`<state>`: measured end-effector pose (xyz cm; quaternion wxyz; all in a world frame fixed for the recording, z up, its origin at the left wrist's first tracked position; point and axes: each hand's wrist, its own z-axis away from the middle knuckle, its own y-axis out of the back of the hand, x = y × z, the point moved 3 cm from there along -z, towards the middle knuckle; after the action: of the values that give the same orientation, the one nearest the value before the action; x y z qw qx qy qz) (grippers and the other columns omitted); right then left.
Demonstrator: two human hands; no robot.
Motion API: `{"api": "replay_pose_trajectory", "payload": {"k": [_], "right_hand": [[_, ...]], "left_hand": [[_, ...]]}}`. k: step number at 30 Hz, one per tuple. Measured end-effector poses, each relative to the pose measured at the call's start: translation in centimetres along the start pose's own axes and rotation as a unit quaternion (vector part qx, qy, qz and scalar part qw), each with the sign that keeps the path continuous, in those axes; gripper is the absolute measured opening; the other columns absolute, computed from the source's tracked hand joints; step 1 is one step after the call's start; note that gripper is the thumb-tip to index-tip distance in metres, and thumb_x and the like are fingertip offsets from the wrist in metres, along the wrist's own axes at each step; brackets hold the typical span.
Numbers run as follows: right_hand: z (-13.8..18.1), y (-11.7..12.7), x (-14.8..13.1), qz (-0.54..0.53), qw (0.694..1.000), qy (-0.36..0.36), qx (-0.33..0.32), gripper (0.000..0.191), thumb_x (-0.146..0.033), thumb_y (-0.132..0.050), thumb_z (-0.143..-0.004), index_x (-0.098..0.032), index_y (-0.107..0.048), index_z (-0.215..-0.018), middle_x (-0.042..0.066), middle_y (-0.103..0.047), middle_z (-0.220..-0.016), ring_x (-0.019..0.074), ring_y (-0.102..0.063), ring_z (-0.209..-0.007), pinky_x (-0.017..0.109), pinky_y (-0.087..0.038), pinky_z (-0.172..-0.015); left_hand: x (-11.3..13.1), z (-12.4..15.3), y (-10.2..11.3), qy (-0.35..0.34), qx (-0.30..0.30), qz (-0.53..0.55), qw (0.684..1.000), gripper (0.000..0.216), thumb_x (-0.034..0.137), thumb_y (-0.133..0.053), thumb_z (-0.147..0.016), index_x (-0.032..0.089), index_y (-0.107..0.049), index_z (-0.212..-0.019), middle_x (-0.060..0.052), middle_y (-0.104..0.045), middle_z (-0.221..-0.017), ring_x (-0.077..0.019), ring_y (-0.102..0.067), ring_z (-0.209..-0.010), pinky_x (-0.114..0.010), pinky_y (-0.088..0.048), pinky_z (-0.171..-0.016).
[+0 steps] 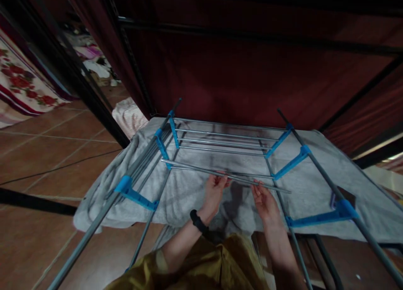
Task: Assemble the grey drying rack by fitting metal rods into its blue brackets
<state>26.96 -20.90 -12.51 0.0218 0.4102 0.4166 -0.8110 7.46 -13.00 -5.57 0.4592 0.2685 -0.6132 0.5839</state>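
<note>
At the far left a patterned rug (19,84) lies on the tiled floor (47,155). Right of it, a grey cloth (176,197) covers a low surface, and a drying-rack frame rests on top. The frame's left rail (110,201) runs from near to far and carries a blue bracket (135,193).

A loose metal rod (189,167) lies slantwise across the middle of the frame, nearer than the fixed rungs (220,138). Its left end sits at a blue clip on the left side, though whether it is seated there I cannot tell. Its right end hangs free.

The left hand (215,191), with a dark wristband (198,220), has its fingers curled around the rod from beneath. The right hand (264,201) holds the same rod just beside it, fingertips closed on it more lightly. Further right runs the right rail (317,168), in front of a dark red curtain (252,71).

The rod looks light, stiff, thin and smooth, so it is probably apt to roll or slip in the fingers. A hold spread wider toward both ends would likely steady it better than two hands near the middle.
</note>
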Motion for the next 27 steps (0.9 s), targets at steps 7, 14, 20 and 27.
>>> {"api": "replay_pose_trajectory", "payload": {"k": [7,14,20,27], "right_hand": [[3.4,-7.0,2.3,-0.006,0.996,-0.066,-0.066,0.009,-0.017,-0.077,-0.079,-0.024,-0.073,-0.084,0.000,-0.079,-0.095,0.0132,-0.074,-0.098,0.022,-0.061,-0.091],[5.7,-9.7,2.3,0.002,0.971,-0.165,-0.172,0.015,-0.016,-0.071,-0.080,-0.020,-0.074,-0.094,0.005,-0.079,-0.100,0.0160,-0.075,-0.094,0.028,-0.062,-0.089],[5.5,-7.8,1.3,0.004,0.975,-0.167,-0.150,0.017,-0.012,-0.071,-0.079,-0.021,-0.074,-0.093,0.004,-0.078,-0.094,0.0157,-0.074,-0.082,0.029,-0.064,-0.078],[4.3,-6.6,-0.3,0.016,0.989,-0.112,-0.093,0.017,-0.014,-0.077,-0.076,-0.022,-0.072,-0.089,0.002,-0.077,-0.088,0.0139,-0.072,-0.078,0.025,-0.061,-0.072]], "left_hand": [[1.8,0.0,-2.5,-0.081,-0.053,-0.057,0.994,0.032,0.042,-0.072,-0.087,0.023,-0.060,-0.109,-0.008,-0.073,-0.104,-0.0207,-0.068,-0.096,-0.038,-0.051,-0.094],[6.5,-0.8,-2.8,-0.209,-0.050,-0.126,0.968,0.040,0.043,-0.058,-0.096,0.024,-0.053,-0.130,-0.006,-0.067,-0.097,-0.0203,-0.063,-0.092,-0.036,-0.048,-0.093],[10.3,-1.3,-2.8,-0.278,-0.084,-0.207,0.934,0.050,0.034,-0.055,-0.098,0.022,-0.049,-0.146,-0.003,-0.062,-0.090,-0.0194,-0.058,-0.084,-0.034,-0.046,-0.090],[9.3,-1.3,-2.1,-0.327,-0.107,-0.350,0.871,0.036,0.023,-0.052,-0.095,0.020,-0.061,-0.130,-0.013,-0.068,-0.115,-0.0266,-0.064,-0.104,-0.041,-0.047,-0.100]]}}
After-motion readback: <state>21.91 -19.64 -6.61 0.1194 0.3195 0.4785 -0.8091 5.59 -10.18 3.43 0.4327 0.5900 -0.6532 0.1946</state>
